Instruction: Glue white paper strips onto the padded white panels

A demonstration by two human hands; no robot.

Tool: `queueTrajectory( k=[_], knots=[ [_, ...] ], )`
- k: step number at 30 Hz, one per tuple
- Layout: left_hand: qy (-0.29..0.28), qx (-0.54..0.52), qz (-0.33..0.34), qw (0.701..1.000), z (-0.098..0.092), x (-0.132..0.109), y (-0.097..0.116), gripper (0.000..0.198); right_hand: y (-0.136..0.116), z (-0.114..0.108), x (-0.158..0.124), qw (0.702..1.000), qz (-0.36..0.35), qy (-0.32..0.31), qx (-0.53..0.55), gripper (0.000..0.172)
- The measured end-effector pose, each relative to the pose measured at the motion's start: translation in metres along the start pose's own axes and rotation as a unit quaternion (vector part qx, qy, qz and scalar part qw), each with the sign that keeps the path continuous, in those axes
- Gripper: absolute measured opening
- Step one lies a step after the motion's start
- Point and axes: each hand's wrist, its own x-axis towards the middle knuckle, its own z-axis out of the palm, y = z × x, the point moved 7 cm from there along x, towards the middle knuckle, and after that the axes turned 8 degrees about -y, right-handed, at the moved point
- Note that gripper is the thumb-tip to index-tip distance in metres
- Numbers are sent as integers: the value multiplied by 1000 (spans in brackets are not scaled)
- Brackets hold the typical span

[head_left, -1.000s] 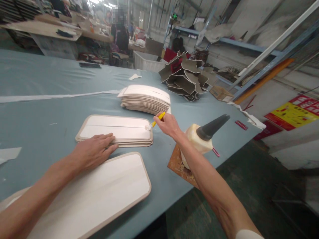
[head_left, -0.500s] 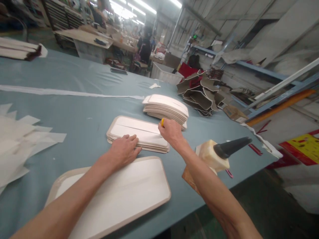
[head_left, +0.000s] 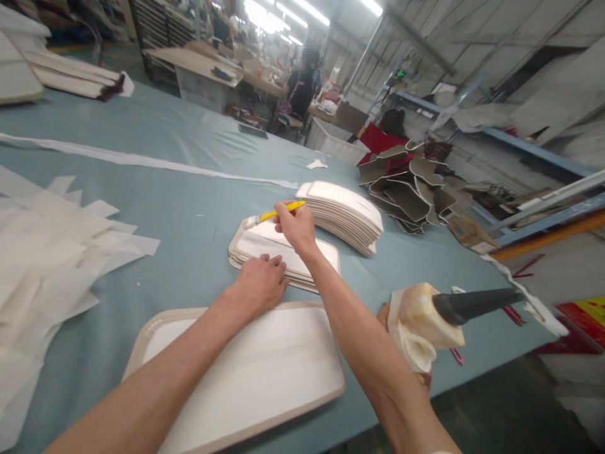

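Note:
My right hand (head_left: pixel 297 226) grips a yellow-handled brush (head_left: pixel 267 215), its pale bristles at the far left corner of the top panel. That panel belongs to a short stack of rounded rectangular panels (head_left: pixel 302 260), white with beige borders. My left hand (head_left: pixel 263 280) lies with fingers stretched over the near edge of this stack, holding nothing. Closer to me, a larger white panel with a beige rim (head_left: pixel 265 359) lies partly under my left forearm. Just behind the short stack stands a taller, curved stack of similar panels (head_left: pixel 345 214).
A cream glue-stained container with a black nozzle (head_left: pixel 425 312) stands right of my right forearm. White sheets (head_left: pixel 70 252) fan out at left. Dark grey cut pieces (head_left: pixel 401 183) are heaped at the far right. A phone-like dark object (head_left: pixel 253 131) lies at the back edge; people are beyond.
My right hand has moved left with the brush, from the stack's right end to its far left corner. My left hand stays on the stack; the view has shifted slightly.

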Motion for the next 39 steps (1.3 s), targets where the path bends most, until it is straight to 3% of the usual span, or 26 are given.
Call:
queueTrajectory(
  k=[3, 8, 12, 16, 26, 32, 39],
  knots=[
    [0, 20, 8, 1000, 0, 3, -1, 35, 30, -13, -7, 986, 43, 38, 158, 40],
    [6, 63, 18, 998, -4, 7, 0, 29, 110, -53, -50, 921, 103, 111, 358, 52],
    [19, 105, 11, 994, -10, 14, 3, 28, 164, -74, -92, 876, 132, 169, 431, 45],
    [36, 142, 5, 989, -14, 21, 9, 27, 196, -78, -121, 833, 137, 216, 490, 39],
    [20, 173, 23, 985, -20, 31, -4, 29, 231, -79, -165, 771, 139, 256, 567, 30],
    [-2, 155, 39, 987, -28, 31, -8, 30, 235, -82, -184, 753, 146, 260, 587, 30],
    [-15, 138, 72, 988, -30, 38, -23, 50, 229, -86, -200, 739, 141, 253, 608, 33]
  ],
)
